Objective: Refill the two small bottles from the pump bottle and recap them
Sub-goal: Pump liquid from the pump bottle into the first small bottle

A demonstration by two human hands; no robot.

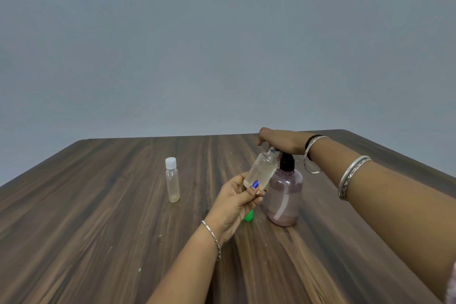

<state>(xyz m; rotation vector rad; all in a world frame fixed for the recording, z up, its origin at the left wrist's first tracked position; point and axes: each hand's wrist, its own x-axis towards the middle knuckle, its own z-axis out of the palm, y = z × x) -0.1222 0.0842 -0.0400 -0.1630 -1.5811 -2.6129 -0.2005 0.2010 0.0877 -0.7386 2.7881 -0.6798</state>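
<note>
A pink-tinted pump bottle (285, 195) with a black pump collar stands right of centre on the wooden table (98, 217). My right hand (283, 140) lies flat on top of its pump head, which the hand hides. My left hand (237, 202) grips an uncapped small clear bottle (261, 170), tilted, with its open neck up against the pump spout. A second small bottle (172, 181) with a white cap stands upright to the left, apart from both hands. A green cap (248, 216) lies on the table, partly hidden behind my left hand.
A plain grey wall rises behind the table's far edge. Bangles circle my right forearm and a thin bracelet my left wrist.
</note>
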